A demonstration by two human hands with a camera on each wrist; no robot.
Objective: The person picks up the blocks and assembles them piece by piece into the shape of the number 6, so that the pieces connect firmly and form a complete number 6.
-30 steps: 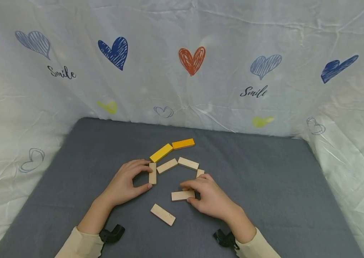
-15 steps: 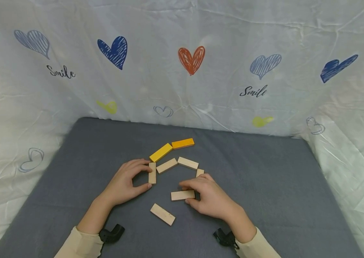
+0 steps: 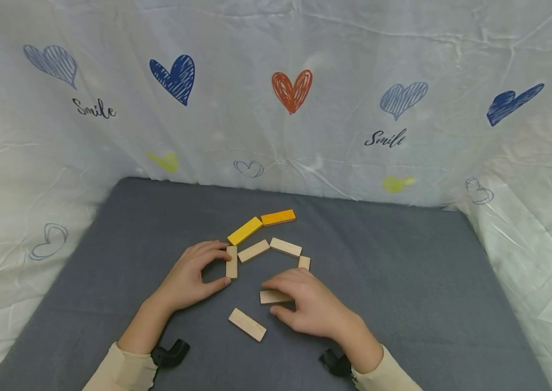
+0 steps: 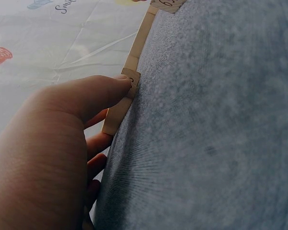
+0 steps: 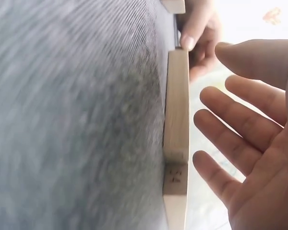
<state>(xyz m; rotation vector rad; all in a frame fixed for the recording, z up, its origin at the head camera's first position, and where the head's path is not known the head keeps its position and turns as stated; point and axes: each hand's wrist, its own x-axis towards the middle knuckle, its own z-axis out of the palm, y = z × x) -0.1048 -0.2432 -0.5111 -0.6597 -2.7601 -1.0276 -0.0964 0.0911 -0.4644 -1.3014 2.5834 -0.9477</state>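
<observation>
In the head view my left hand (image 3: 190,279) pinches a plain wooden block (image 3: 232,266) lengthwise, thumb at its near end and index finger towards the far end. The left wrist view has the thumb against a block end (image 4: 132,79) with a dark mark. My right hand (image 3: 312,304) hovers over another plain block (image 3: 272,297), covering its right part. Seen from the right wrist, the fingers (image 5: 230,143) are loosely spread and apart from the blocks. Two plain blocks (image 3: 253,251) (image 3: 286,247) and a partly covered block (image 3: 304,263) form an arc beyond the hands.
A yellow block (image 3: 245,231) and an orange block (image 3: 278,218) lie end to end behind the arc. One loose plain block (image 3: 247,325) lies nearer the person. Grey cloth (image 3: 403,282) covers the table, with a white heart-printed curtain (image 3: 236,125) behind it.
My right hand has shifted left and a little nearer, over the plain block, and away from the arc's right-hand block. The left hand and the blocks have stayed put.
</observation>
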